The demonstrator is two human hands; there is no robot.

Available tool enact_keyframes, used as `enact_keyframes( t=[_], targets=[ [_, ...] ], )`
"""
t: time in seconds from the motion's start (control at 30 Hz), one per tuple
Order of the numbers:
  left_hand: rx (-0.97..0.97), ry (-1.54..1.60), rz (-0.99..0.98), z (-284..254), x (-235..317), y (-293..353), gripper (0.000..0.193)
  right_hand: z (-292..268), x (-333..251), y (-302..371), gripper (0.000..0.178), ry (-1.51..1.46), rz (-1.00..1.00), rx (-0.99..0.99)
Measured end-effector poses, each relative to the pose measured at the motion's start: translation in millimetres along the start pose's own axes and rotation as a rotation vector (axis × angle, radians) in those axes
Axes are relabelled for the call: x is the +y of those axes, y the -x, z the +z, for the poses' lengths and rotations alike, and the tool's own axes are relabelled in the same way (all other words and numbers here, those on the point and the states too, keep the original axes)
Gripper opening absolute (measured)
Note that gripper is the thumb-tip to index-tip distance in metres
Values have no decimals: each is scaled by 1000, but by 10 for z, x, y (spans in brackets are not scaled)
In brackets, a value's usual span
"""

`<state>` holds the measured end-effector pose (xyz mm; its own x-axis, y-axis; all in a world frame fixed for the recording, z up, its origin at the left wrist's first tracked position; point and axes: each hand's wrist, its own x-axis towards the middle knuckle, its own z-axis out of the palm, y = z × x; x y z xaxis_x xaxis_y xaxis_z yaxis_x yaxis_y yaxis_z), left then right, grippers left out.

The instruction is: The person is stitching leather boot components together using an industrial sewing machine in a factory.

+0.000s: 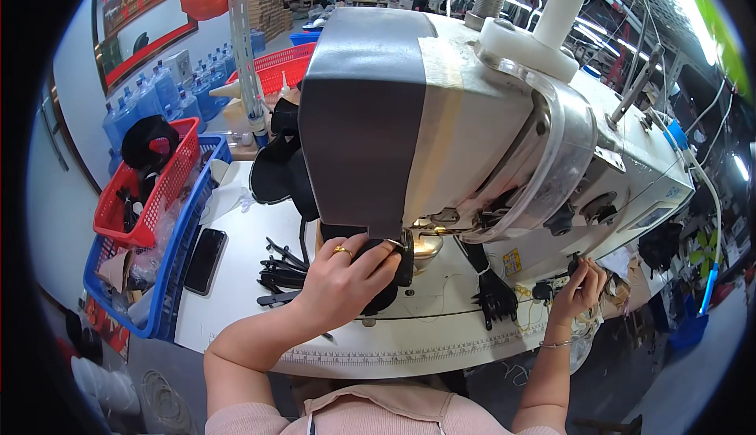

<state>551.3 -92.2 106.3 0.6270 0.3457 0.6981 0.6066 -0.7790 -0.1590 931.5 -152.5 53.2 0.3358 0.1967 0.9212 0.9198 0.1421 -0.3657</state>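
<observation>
A large grey and white sewing machine (362, 120) stands in front of me on a white worktable. My left hand (350, 273) is closed with its fingertips on a black piece (386, 297) beneath the machine's head, beside the lit needle area (425, 248). The hand and machine head hide much of that piece. Over at the machine's right, my right hand (581, 284) pinches a small dark thing (573, 263); whether it is loose or part of the machine, I cannot tell.
Black straps (282, 273) lie left of my left hand, with a phone (205, 260) farther left. A red basket (150, 183) sits on a blue basket (169, 277) at the left edge. Tied black strips (494, 297) lie between my hands. Black shaped pieces (279, 171) hang behind the machine head.
</observation>
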Motion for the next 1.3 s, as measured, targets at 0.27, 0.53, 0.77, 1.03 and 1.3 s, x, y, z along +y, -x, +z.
enact_keyframes(
  t=[0.27, 0.53, 0.77, 1.03, 1.3],
  targets=[
    [-85, 202, -61, -16, -91, 12, 29, 439, -1320, 361, 24, -260, -556, -421],
    [-327, 836, -438, -120, -436, -212, 19, 822, -1859, 461, 21, -451, -595, -401],
    [-358, 710, -263, -35, -540, -297, 21, 843, -1986, 480, 21, -403, -588, -395],
    [-291, 712, -279, 15, -509, -246, 19, 867, -2008, 515, 22, -395, -575, -381],
    [-219, 707, -248, 28, -479, -225, 20, 869, -2005, 486, 22, -395, -556, -368]
  ],
)
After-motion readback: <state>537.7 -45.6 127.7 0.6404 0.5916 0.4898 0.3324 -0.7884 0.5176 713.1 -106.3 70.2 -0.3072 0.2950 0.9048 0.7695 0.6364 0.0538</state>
